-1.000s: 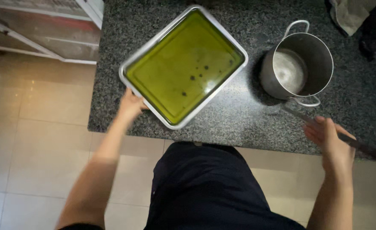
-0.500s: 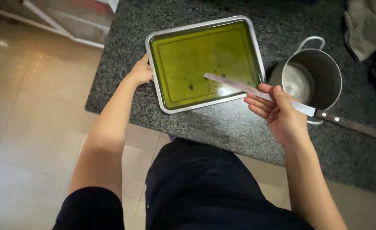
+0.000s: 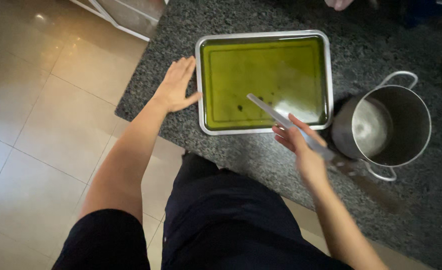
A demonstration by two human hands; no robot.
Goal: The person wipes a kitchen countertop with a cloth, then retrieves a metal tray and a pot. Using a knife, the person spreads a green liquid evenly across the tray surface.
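The rectangular metal tray (image 3: pixel 264 131) of set green jelly sits on the granite counter (image 3: pixel 171 80), uncut. The right hand (image 3: pixel 301 145) grips a long knife (image 3: pixel 276 114), tip over the jelly at its 6 o'clock edge. The left hand (image 3: pixel 178 85), fingers spread flat, rests at the tray's 9 o'clock; a steel pot (image 3: pixel 388 127) stands at 3 o'clock.

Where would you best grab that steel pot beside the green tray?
Probably by the two loop handles on the steel pot: one at its far rim, one at its near rim. They stick out clear of the wall, so a hand can come from each of those sides. The tray crowds its left side.
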